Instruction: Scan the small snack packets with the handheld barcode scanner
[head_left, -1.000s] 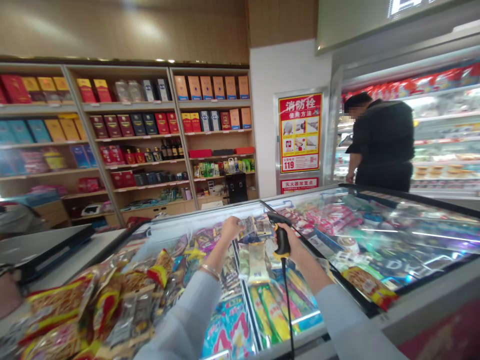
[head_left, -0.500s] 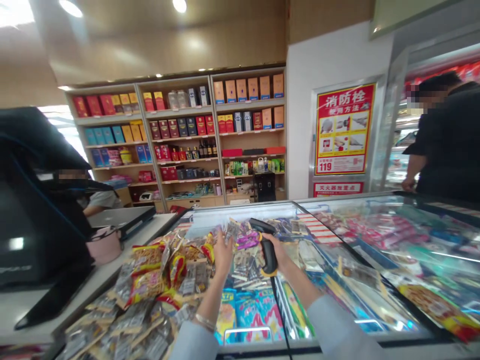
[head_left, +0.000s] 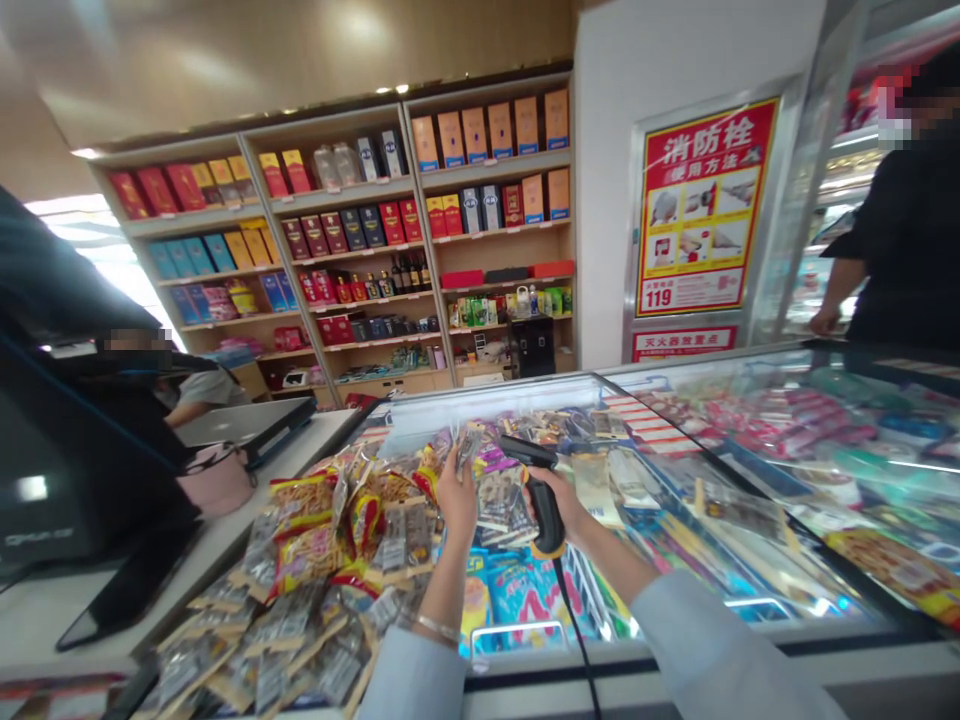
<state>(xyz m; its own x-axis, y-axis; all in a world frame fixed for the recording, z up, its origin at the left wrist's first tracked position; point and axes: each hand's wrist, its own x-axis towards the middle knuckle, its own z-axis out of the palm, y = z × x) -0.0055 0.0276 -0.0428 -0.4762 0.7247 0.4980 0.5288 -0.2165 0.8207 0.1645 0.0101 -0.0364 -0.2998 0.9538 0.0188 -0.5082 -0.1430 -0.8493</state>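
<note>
My right hand [head_left: 564, 500] is wrapped round the grip of a black and yellow barcode scanner [head_left: 546, 510], whose head points left and whose cord runs down. Just left of the scanner head, my left hand [head_left: 456, 495] is raised with its fingers closed on a small clear snack packet [head_left: 468, 448]; its fingertips are partly hidden. Beneath and left of that hand lies a heap of snack packets [head_left: 292, 640], mostly clear with tan strips. Red and yellow noodle-snack bags [head_left: 304, 555] rest on the heap.
The heap and loose packets lie on a glass-topped freezer [head_left: 525, 655]. At left, a counter [head_left: 300, 470] holds a black terminal [head_left: 82, 470] and a pink container [head_left: 217, 482]. One person [head_left: 206, 390] is behind the terminal, another [head_left: 907, 240] at right. Shelves [head_left: 360, 260] stand behind.
The view has tilted down slightly and shifted. Both hands keep their grip; the left hand and its packet have come a little nearer the scanner head.
</note>
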